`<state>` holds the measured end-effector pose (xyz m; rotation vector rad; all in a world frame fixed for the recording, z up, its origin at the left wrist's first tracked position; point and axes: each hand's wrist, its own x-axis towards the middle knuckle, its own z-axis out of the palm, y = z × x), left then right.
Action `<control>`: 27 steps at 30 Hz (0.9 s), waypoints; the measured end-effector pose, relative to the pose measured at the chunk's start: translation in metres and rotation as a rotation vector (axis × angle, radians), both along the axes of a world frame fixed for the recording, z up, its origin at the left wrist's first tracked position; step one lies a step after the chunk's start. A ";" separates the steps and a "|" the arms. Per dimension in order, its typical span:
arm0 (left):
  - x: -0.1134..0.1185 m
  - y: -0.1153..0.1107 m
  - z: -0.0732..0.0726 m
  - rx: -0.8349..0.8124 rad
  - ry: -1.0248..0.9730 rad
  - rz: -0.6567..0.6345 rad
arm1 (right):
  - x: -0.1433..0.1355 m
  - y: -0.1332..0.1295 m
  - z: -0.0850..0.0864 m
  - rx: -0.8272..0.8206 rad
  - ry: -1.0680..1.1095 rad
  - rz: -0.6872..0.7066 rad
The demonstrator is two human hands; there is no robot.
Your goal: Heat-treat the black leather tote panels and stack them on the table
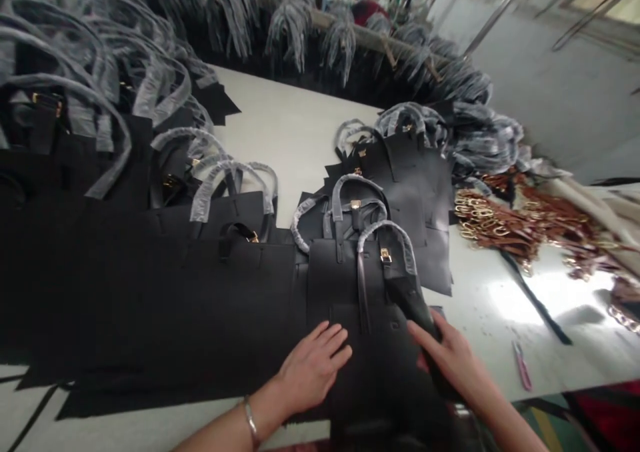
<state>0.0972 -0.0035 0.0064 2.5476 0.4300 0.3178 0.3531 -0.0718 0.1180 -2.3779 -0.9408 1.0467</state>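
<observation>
Down at lower centre, the left hand lies over the black panel, fingers loosely apart and clamped on nothing, probably to keep the sheet flat and stop it sliding. Just right of it, the right hand has its grip closed around a long dark piece, thumb on top, likely so that it can be steered against the panel; blur hides whether that piece is loose or attached.

And the look of it: the panel is smooth, soft-sheened black, with a small slot near its upper right. Just above, an arched handle shows cloudy plastic wrap, a gold-toned buckle glinting within its curve. Over at lower right, pink-handled snips lie on the pale surface.
</observation>
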 end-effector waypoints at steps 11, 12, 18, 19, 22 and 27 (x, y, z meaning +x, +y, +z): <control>0.045 -0.016 -0.003 0.099 0.004 -0.021 | 0.000 -0.069 -0.012 -0.116 0.274 -0.178; 0.045 -0.016 -0.003 0.112 0.015 -0.037 | 0.000 -0.063 -0.014 -0.099 0.285 -0.181; 0.044 -0.019 -0.005 0.201 0.020 -0.004 | -0.002 -0.039 -0.011 0.008 0.200 -0.185; 0.044 -0.019 -0.006 0.216 0.011 0.014 | -0.005 -0.041 -0.009 0.010 0.190 -0.180; 0.042 -0.021 -0.010 0.242 -0.004 0.112 | -0.014 -0.052 0.000 -0.023 0.207 -0.128; 0.041 -0.022 -0.012 0.269 -0.022 0.168 | -0.030 -0.057 0.005 -0.071 0.185 -0.028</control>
